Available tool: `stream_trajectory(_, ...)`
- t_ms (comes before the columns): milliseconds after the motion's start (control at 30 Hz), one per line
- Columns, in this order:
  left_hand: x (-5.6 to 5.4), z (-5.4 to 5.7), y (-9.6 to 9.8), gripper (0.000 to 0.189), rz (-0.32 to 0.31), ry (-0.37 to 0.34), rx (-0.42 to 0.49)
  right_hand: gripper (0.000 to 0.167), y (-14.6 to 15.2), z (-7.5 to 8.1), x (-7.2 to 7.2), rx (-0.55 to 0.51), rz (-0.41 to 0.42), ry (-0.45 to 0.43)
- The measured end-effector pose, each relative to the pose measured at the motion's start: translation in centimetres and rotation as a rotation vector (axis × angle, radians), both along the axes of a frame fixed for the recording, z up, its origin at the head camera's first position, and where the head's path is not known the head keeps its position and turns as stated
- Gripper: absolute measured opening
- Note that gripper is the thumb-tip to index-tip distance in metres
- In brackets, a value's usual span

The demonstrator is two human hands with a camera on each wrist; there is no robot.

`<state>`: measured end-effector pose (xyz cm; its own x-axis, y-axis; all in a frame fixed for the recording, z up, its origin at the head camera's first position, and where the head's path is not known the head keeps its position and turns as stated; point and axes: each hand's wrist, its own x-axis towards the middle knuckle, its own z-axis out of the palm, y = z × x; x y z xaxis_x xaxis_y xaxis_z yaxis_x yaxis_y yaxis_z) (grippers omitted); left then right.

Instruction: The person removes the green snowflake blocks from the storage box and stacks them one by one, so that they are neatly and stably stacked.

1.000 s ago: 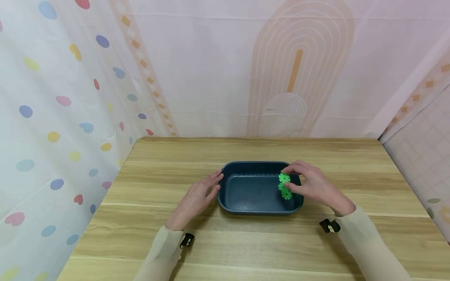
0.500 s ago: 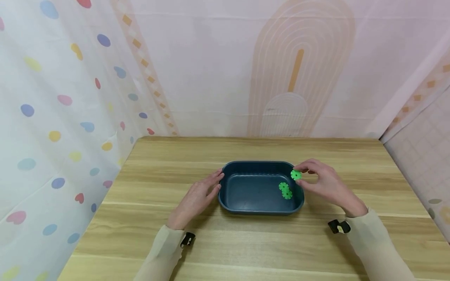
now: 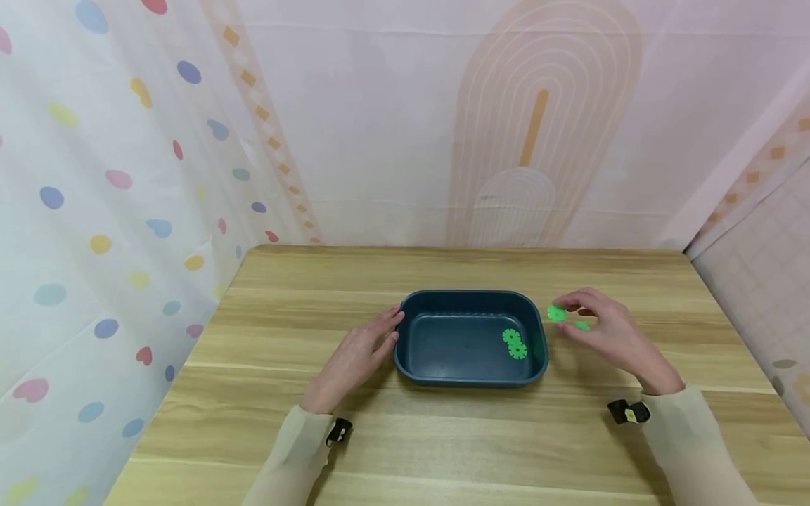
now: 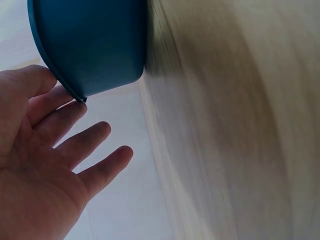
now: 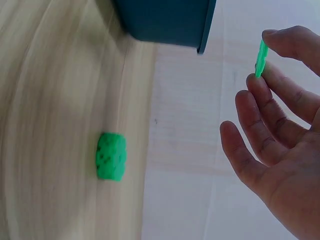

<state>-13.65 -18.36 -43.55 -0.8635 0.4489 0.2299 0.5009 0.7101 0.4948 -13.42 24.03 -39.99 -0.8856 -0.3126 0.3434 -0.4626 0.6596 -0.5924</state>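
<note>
My right hand [image 3: 604, 330] pinches a green notched disc [image 3: 556, 313] between thumb and fingertips, just right of the tray. In the right wrist view the disc [image 5: 261, 59] shows edge-on, above the table. Below that hand stands a stack of green discs [image 5: 111, 156] on the table; the head view shows only a bit of the stack [image 3: 581, 325] past the thumb. Two more green discs [image 3: 517, 350] lie overlapping inside the dark blue tray [image 3: 443, 381], toward its right end. My left hand [image 3: 354, 355] touches the tray's left rim, fingers extended and loosely spread.
The tray sits mid-table on a wood-grain table [image 3: 443, 443]. A patterned cloth [image 3: 380, 140] hangs behind the table's far edge, and a dotted curtain [image 3: 126, 211] hangs along the left side. Each wrist wears a black strap [image 3: 628, 412].
My right hand has lifted one green disc from inside the tray and carried it right, over the rim, to above the table. Two discs stay in the tray. My left hand keeps its place.
</note>
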Motion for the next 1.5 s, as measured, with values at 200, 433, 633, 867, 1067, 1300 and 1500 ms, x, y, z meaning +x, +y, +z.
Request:
stream_trajectory(200, -0.1, 0.0, 0.0, 0.041, -0.004, 0.005, -0.002, 0.027, 1.1, -0.2, -0.1, -0.006, -0.021, -0.010)
stream_trajectory(433, -0.2, 0.0, 0.0, 0.041, -0.005, 0.005, 0.000, 0.027, 2.1, -0.4, -0.3, -0.006, -0.041, -0.043)
stream_trajectory(633, -0.1, 0.1, 0.1, 0.042, 0.001, -0.006, -0.010, 0.029, 3.2, -0.8, -0.3, 0.009, -0.051, -0.096)
stream_trajectory(867, 0.0, 0.1, 0.1, 0.042, 0.005, -0.019, -0.011, 0.031, 4.2, -1.1, -0.6, 0.054, -0.066, -0.138)
stream_trajectory(1067, -0.1, 0.1, 0.1, 0.042, 0.004, -0.008, -0.015, 0.031, 4.7, -1.2, -0.9, 0.066, -0.058, -0.161)
stream_trajectory(1300, -0.1, 0.1, 0.1, 0.041, 0.004, -0.005, -0.018, 0.029, 5.0, -1.5, -1.3, 0.061, -0.048, -0.187)
stream_trajectory(1500, -0.1, 0.1, 0.0, 0.042, -0.002, -0.004, -0.015, 0.028, 5.3, -1.9, -1.6, 0.049, -0.033, -0.247)
